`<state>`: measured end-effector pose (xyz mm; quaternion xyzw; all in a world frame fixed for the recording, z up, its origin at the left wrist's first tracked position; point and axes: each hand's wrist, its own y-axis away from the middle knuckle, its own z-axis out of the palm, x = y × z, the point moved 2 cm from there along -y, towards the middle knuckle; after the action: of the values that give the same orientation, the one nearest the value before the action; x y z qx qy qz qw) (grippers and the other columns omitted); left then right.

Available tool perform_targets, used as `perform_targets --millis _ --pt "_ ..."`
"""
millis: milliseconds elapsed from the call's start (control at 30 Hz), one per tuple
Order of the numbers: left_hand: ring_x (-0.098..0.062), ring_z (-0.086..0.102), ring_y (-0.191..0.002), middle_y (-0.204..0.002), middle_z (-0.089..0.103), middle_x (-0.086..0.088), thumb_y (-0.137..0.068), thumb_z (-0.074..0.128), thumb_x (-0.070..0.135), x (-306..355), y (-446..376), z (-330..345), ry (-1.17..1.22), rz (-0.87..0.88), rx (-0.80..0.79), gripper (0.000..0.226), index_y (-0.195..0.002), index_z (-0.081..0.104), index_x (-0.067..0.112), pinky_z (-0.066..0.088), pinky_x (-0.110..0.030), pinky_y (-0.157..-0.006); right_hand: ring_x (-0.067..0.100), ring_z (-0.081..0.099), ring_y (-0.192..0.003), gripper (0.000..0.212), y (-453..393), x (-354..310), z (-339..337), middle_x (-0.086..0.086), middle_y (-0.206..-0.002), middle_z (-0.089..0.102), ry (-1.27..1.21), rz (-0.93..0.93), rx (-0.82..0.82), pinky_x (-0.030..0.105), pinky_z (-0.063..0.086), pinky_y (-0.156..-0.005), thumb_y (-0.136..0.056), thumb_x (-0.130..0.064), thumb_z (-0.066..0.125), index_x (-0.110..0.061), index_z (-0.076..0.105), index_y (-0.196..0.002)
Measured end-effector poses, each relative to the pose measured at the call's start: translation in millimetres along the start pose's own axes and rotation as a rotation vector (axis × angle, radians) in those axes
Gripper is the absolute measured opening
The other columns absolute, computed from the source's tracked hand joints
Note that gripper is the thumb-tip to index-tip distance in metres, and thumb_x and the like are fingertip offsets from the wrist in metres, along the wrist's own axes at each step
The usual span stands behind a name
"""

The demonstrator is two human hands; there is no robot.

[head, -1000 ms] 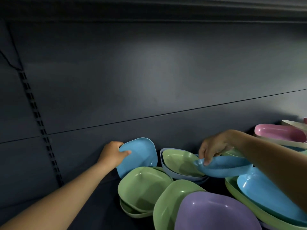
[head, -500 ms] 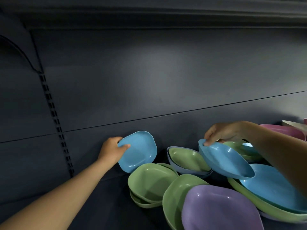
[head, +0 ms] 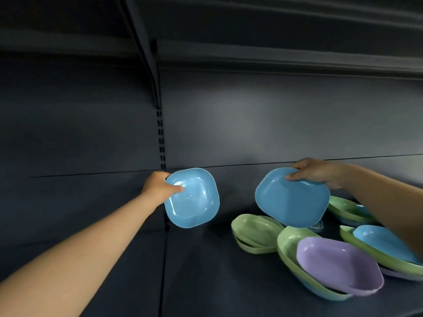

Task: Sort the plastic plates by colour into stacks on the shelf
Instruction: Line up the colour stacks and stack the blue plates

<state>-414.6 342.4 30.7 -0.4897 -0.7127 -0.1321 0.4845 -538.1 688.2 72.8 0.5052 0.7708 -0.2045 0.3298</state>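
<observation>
Left hand (head: 160, 187) pinches a blue plate (head: 192, 197) upright at 9 o'clock, right hand (head: 317, 172) grips second blue plate (head: 293, 197) above the mixed pile (head: 320, 255) at 3; nest them squarely on bare shelf (head: 206, 282).

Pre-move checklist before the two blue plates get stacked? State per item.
1. Left hand grips left blue plate: ok, thumb on its face.
2. Right hand grips right blue plate: ok, held by top rim.
3. Colours match: ok, both blue.
4. Both plates off the pile: ok.
5. Bare shelf below left plate: ok.
6. Plates aligned for nesting: not ok, apart and tilted differently.
</observation>
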Motion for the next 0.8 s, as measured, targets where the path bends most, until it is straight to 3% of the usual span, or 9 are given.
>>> perform_targets --millis 167,300,400,533,700,800 --pt "-0.019 0.062 -0.081 -0.088 0.066 -0.003 -0.080 0.070 0.005 -36 35 -91 0.002 -0.109 -0.103 0.010 -0.088 0.066 0.011 0.045 -0.025 -0.065 0.024 0.066 -0.071 0.017 47 -84 80 0.012 -0.088 0.070 -0.022 -0.041 -0.052 0.029 0.053 -0.058 -0.094 -0.017 0.058 -0.006 0.066 -0.105" --pt "-0.022 0.065 -0.088 -0.093 0.069 -0.004 -0.079 0.070 0.003 -76 68 -168 0.022 -0.158 -0.125 0.016 -0.090 0.068 0.014 0.050 -0.029 -0.072 0.020 0.065 -0.068 0.016 86 -149 152 0.009 -0.087 0.069 -0.082 -0.100 -0.008 0.025 0.050 -0.052 -0.094 -0.012 0.055 -0.007 0.067 -0.103" --pt "-0.021 0.067 -0.087 -0.093 0.070 -0.005 -0.077 0.073 0.003 -112 95 -218 0.038 -0.195 -0.142 0.019 -0.091 0.068 0.014 0.052 -0.029 -0.071 0.022 0.063 -0.070 0.015 109 -184 209 0.012 -0.091 0.067 -0.142 -0.095 0.019 0.027 0.050 -0.056 -0.094 -0.009 0.055 -0.005 0.066 -0.103" --pt "-0.021 0.068 -0.091 -0.096 0.073 -0.004 -0.074 0.076 0.007 -165 128 -264 -0.003 -0.269 -0.205 0.027 -0.099 0.069 0.012 0.052 -0.037 -0.090 0.025 0.061 -0.076 0.016 131 -208 281 0.015 -0.097 0.065 -0.225 -0.009 0.014 0.031 0.050 -0.063 -0.094 -0.008 0.054 -0.002 0.062 -0.106" --pt "-0.020 0.068 -0.089 -0.096 0.073 -0.005 -0.076 0.074 0.005 -206 147 -315 0.025 -0.314 -0.229 0.026 -0.101 0.069 0.012 0.053 -0.029 -0.073 0.027 0.063 -0.083 0.021 147 -221 345 0.017 -0.105 0.066 -0.325 0.086 -0.013 0.033 0.053 -0.066 -0.094 -0.007 0.053 0.002 0.059 -0.113" --pt "-0.022 0.068 -0.093 -0.097 0.073 -0.004 -0.075 0.076 0.006 -227 149 -345 -0.018 -0.333 -0.233 0.026 -0.099 0.070 0.012 0.053 -0.035 -0.085 0.026 0.063 -0.083 0.022 150 -231 371 0.019 -0.109 0.065 -0.356 0.122 -0.025 0.032 0.052 -0.065 -0.095 -0.006 0.051 0.001 0.059 -0.115"
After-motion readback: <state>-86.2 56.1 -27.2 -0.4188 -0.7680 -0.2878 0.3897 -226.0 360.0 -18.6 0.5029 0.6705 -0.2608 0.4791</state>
